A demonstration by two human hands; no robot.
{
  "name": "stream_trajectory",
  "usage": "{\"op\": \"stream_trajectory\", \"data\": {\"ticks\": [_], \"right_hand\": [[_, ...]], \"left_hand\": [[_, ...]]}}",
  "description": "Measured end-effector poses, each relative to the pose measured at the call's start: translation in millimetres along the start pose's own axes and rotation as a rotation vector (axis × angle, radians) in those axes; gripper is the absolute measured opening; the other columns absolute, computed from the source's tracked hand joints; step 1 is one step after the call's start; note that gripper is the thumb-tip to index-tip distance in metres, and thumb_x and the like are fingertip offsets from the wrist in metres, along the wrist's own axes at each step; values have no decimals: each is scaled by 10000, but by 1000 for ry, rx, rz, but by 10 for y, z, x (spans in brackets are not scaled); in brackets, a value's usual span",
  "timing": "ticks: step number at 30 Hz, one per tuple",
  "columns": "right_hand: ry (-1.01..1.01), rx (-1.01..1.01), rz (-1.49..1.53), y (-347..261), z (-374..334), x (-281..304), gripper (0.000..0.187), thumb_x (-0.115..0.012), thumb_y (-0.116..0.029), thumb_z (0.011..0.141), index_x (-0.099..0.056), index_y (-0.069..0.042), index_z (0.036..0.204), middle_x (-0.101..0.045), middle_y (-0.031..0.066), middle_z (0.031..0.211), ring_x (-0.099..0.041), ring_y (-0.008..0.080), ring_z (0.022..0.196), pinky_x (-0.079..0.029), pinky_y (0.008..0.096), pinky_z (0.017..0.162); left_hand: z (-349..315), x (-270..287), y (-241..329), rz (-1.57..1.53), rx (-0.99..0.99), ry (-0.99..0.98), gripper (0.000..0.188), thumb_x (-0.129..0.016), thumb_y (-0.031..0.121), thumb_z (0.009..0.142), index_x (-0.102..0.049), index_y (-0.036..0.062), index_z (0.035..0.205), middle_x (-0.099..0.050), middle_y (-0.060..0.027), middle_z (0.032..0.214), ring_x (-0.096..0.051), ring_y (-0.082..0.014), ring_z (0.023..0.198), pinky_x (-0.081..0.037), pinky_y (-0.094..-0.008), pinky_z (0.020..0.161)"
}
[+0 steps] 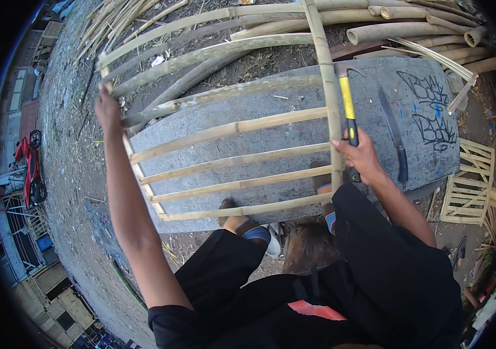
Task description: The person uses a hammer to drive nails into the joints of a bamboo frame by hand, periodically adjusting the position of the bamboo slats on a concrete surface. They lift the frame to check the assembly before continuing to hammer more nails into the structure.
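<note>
Left hand [107, 109]: it is stretched far out and closed around the left end of the bamboo frame [230, 157], at the upper corner of the left rail.
Right hand [363, 156]: it is closed around the black grip of a hammer [348, 110]; the fingers also rest against the right rail of the frame.
Hammer: it has a yellow handle and a dark head; the head points away from the person and lies beside the right rail.
Bamboo frame: it is made of several split bamboo slats fixed across two side rails, like a ladder, and it lies on the grey concrete slab [294, 125].
Knife [393, 136]: a long dark blade lies flat on the slab, right of the hammer, apart from both hands.
Bamboo poles [399, 26]: many thick poles are piled on the ground behind the slab.
Small frame [467, 186]: a smaller bamboo lattice lies at the right of the slab.
Motorbike [30, 166]: a red one stands far at the left.
</note>
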State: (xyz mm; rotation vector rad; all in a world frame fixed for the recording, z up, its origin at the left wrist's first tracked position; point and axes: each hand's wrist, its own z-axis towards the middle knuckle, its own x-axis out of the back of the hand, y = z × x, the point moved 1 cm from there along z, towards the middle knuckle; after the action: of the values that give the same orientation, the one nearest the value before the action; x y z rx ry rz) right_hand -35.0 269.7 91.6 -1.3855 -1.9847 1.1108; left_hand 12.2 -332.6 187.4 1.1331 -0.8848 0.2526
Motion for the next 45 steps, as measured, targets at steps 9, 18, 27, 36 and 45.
{"op": "stream_trajectory", "data": {"ticks": [9, 18, 27, 36, 45], "right_hand": [[-345, -101, 380, 411, -288, -509, 260, -658, -145, 949, -401, -107, 961, -671, 171, 1105, -390, 13, 491, -334, 187, 399], [16, 42, 350, 655, -430, 112, 222, -611, -80, 956, -391, -103, 984, -616, 108, 879, -396, 21, 455, -308, 198, 364], [145, 69, 383, 1056, -474, 551, 211, -586, -76, 970, -379, -109, 995, -596, 121, 889, -384, 34, 444, -311, 207, 365], [220, 33, 408, 928, -523, 612, 197, -583, -71, 972, -393, -111, 1004, -600, 111, 882, -393, 35, 458, -299, 202, 372], [204, 37, 308, 1042, -471, 578, 194, -592, -82, 968, -400, -100, 979, -594, 96, 836, -393, 40, 435, -318, 212, 358]], "left_hand": [[302, 1672, 1839, 459, -533, 375, 707, -252, 680, 970, -539, 212, 1416, -630, -141, 1308, -541, -340, 1282, -402, -461, 1058], [-574, 919, 2721, 618, -1047, -116, 602, -317, 550, 1025, -547, 137, 1398, -651, -104, 702, -697, -240, 737, -494, -413, 724], [-1733, -959, 2339, 692, -1665, -823, 610, -224, 639, 1006, -659, 211, 1020, -379, 23, 457, -399, -113, 388, -362, -316, 388], [-2725, -2096, 1912, 517, -1711, -1229, 586, -273, 656, 980, -600, 170, 962, -619, -103, 647, -673, -327, 698, -529, -484, 659], [-2885, -2570, 1414, 439, -1579, -1192, 547, -297, 579, 1019, -634, 148, 1027, -639, -76, 873, -615, -263, 991, -425, -491, 954]]}}
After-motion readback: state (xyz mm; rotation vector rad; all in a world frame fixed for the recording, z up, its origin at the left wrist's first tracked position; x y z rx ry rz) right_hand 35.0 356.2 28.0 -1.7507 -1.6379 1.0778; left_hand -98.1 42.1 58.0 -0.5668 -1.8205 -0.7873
